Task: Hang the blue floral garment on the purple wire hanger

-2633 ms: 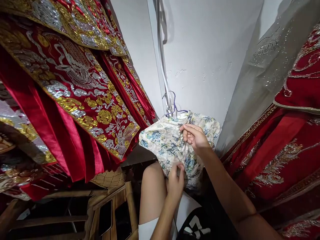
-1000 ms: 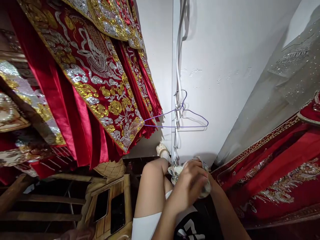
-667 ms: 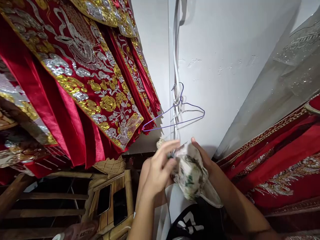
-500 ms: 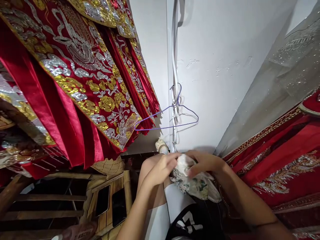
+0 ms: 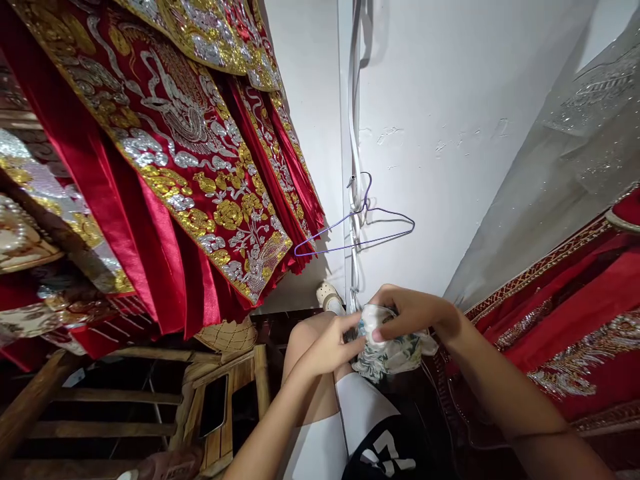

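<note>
Over my lap I hold a bunched white cloth (image 5: 395,357) with a green and blue floral print and a ruffled lower edge. My right hand (image 5: 410,312) is closed around its top from the right, thumb pressing on a white part of it. From the other side, the fingers of my left hand (image 5: 337,343) pinch the cloth's left edge. Folds and fingers hide the cloth's full shape. Just beyond my hands, an unloaded purple wire hanger (image 5: 367,211) hangs on a white strap (image 5: 354,140) by the wall.
Red embroidered garments with gold and silver sequins (image 5: 225,180) hang at the left. More red beaded fabric (image 5: 575,320) and a sheer sparkling gown (image 5: 560,160) fill the right. At lower left, a phone (image 5: 214,405) lies on a bamboo seat (image 5: 227,460), near a woven basket (image 5: 233,335).
My right hand has turned and its fingers now wrap further over the cloth's top. My left hand stays at its left edge. The view has shifted slightly.
</note>
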`<state>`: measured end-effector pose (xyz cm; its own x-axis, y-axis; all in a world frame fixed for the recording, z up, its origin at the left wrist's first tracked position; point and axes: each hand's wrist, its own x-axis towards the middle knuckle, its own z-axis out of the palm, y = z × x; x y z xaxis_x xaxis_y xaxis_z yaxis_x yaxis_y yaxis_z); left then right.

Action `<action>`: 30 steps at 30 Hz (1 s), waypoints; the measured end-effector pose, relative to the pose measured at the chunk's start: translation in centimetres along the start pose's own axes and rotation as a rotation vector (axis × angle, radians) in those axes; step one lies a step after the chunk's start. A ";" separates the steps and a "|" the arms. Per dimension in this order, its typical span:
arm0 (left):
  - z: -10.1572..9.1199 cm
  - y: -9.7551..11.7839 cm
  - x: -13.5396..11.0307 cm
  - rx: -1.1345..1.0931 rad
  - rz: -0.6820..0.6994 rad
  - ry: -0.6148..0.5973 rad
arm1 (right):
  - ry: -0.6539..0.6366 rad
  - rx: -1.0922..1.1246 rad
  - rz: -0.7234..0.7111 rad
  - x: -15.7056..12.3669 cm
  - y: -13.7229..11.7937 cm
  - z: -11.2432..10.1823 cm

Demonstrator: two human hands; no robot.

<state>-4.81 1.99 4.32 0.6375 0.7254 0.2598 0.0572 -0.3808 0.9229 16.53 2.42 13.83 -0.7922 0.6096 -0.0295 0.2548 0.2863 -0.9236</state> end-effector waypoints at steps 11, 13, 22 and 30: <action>-7.4 -0.7 -2.8 0.863 -0.363 -0.031 | 0.903 -0.290 -0.025 2.9 9.4 -7.4; -8.5 -0.4 -2.8 1.013 -0.438 -0.036 | 0.917 -0.278 -0.002 3.2 11.0 -7.0; -9.4 2.5 0.6 1.111 -0.537 0.313 | 1.151 -0.439 0.011 -3.9 11.3 -7.0; -8.8 4.1 7.8 0.991 -0.457 0.379 | 1.112 -0.377 0.045 -5.0 7.3 -3.9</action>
<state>-6.37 11.10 12.58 0.1403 0.9732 0.1825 0.9078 -0.2000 0.3687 24.55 4.32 8.73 0.0949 0.8813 0.4629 0.5658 0.3348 -0.7535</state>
